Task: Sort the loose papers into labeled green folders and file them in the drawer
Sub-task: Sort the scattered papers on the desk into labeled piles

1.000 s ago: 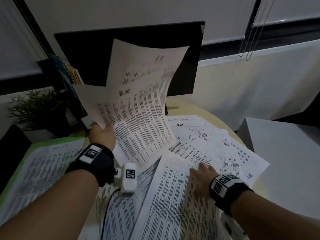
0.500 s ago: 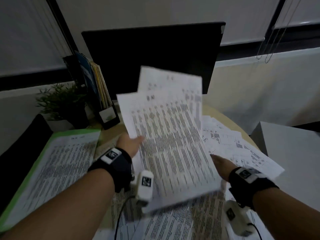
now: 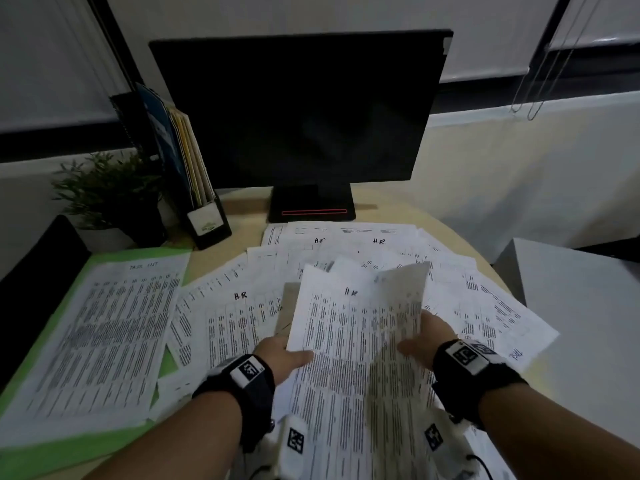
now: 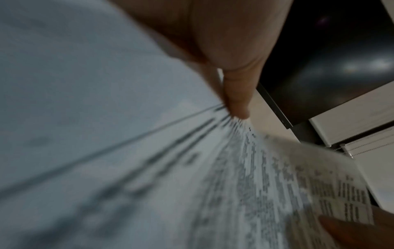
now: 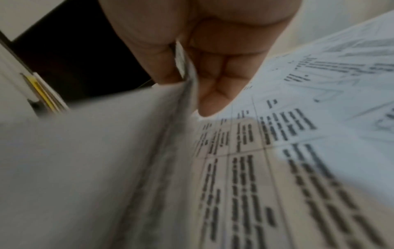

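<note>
Both hands hold a small stack of printed sheets marked "H.R" [image 3: 356, 344] low over the desk. My left hand [image 3: 282, 356] pinches the stack's left edge, thumb on top [image 4: 236, 94]. My right hand [image 3: 427, 336] pinches the right edge, thumb on top and fingers [image 5: 215, 94] underneath. Many loose papers [image 3: 242, 317] lie fanned across the round desk below, several marked "H.R". An open green folder [image 3: 162, 365] lies at the left with a "Task list" sheet [image 3: 100, 337] on it. No drawer is in view.
A black monitor [image 3: 298, 109] stands at the back on its base [image 3: 313, 204]. A file holder with folders [image 3: 188, 168] and a potted plant [image 3: 107, 192] sit at the back left. A grey cabinet top [image 3: 581, 299] lies to the right.
The left hand brought the raised sheets down toward the desk. The right hand left the spread papers and took hold of the stack's right edge.
</note>
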The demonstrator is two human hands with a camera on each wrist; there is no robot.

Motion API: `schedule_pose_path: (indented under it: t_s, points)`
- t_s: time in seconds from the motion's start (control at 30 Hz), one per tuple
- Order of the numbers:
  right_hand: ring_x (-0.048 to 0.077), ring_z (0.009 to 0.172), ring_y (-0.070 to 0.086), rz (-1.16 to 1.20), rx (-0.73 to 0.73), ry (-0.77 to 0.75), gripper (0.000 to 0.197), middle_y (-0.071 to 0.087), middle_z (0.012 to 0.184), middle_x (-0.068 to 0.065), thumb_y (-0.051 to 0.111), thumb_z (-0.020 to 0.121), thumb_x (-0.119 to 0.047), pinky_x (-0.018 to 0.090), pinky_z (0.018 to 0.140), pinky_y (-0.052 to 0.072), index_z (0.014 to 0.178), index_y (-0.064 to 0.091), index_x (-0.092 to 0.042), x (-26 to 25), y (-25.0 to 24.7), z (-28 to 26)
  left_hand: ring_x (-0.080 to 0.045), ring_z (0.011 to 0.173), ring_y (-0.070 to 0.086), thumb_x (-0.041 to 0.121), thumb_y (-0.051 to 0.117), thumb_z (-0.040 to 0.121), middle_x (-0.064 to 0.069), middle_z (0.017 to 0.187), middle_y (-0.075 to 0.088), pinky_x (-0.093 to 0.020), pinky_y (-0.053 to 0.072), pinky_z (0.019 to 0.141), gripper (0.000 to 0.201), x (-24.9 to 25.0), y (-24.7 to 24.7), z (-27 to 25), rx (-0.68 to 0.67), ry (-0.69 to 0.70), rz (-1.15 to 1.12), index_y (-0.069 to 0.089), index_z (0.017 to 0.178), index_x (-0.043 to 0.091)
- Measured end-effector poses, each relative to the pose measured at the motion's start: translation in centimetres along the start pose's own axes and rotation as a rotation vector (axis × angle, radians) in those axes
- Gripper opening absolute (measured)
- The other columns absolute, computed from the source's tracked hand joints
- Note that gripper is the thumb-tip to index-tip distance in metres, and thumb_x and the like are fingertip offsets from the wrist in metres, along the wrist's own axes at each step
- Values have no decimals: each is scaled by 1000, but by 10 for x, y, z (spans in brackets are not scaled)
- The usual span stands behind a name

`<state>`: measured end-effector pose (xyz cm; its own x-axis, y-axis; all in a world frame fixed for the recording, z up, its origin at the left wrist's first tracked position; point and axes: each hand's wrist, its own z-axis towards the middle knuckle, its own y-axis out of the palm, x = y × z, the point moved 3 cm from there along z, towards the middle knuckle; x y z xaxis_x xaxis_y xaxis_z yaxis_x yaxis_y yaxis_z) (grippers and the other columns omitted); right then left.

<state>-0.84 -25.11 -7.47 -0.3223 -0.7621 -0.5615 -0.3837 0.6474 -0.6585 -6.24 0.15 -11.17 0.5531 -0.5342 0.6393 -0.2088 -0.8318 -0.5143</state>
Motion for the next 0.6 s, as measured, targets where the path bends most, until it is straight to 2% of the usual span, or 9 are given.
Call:
schedule_pose_path:
  t_s: [0.07, 0.1, 0.17, 0.23, 0.3, 0.37, 0.47, 0.53, 0.6]
  points:
    - [16, 84, 52, -46, 60, -24, 34, 62, 110, 5, 61, 89, -14, 19, 67, 44, 122, 53, -12, -3, -5, 4, -12, 81, 57, 46, 64, 86, 6, 90, 61, -19, 45, 75, 21, 3, -5, 0, 38, 11, -22, 62, 90, 25]
    - [16, 83, 54, 11, 60, -24, 30, 63, 107, 5, 61, 89, -14, 19, 66, 45, 119, 56, -12, -3, -7, 6, -8, 77, 56, 46, 64, 86, 7, 87, 59, -18, 46, 71, 20, 3, -6, 0, 38, 18, -36, 59, 87, 26]
    - [18, 82, 61, 135, -5, -17, 13, 64, 94, 0, 62, 91, -20, 24, 68, 50, 102, 60, -13, -2, -7, 6, -6, 81, 57, 39, 68, 85, 9, 91, 61, -14, 44, 68, 21, 4, -5, -1, 4, 35, -95, 61, 99, 25]
    - [22, 83, 66, 182, -128, 13, 17, 67, 90, 4, 60, 91, -31, 33, 74, 56, 91, 59, -14, -1, -2, 5, -12, 94, 60, 28, 73, 83, 6, 101, 63, -17, 43, 79, 34, 3, -5, 0, -14, 44, -146, 63, 114, 18]
    - [20, 83, 65, 230, -158, 44, 25, 66, 97, 6, 54, 95, -33, 37, 81, 55, 101, 59, -10, 3, -1, 13, -16, 101, 59, 19, 71, 85, 0, 108, 64, -20, 42, 83, 38, 5, -6, 2, 8, 33, -148, 62, 120, 12]
    - [13, 82, 56, 75, -57, -4, 29, 59, 106, 1, 48, 98, -29, 38, 87, 48, 119, 56, -10, 5, -11, 28, -17, 99, 58, 17, 71, 85, -5, 117, 65, -21, 42, 84, 39, 7, -5, 7, 45, 15, -165, 61, 122, 9]
    - [27, 110, 53, -148, 200, 118, 44, 54, 126, 7, 60, 89, -43, 37, 94, 42, 125, 53, -19, 19, -37, 46, -16, 94, 55, 19, 71, 85, -7, 120, 64, -21, 40, 83, 38, 8, -1, 14, 89, 6, -146, 62, 121, 9]
    - [32, 123, 44, -272, 227, 204, 60, 45, 136, 8, 64, 83, -46, 40, 100, 38, 133, 45, -20, 26, -45, 52, -17, 95, 55, 22, 71, 85, -6, 122, 64, -21, 40, 84, 41, 4, 0, 16, 104, -11, -124, 61, 123, 10]
    - [32, 127, 41, -298, 185, 240, 76, 40, 139, 11, 69, 79, -45, 41, 102, 39, 139, 36, -14, 32, -44, 60, -18, 95, 56, 24, 71, 85, -6, 122, 64, -21, 41, 84, 42, -3, 2, 18, 102, -48, -130, 61, 123, 12]
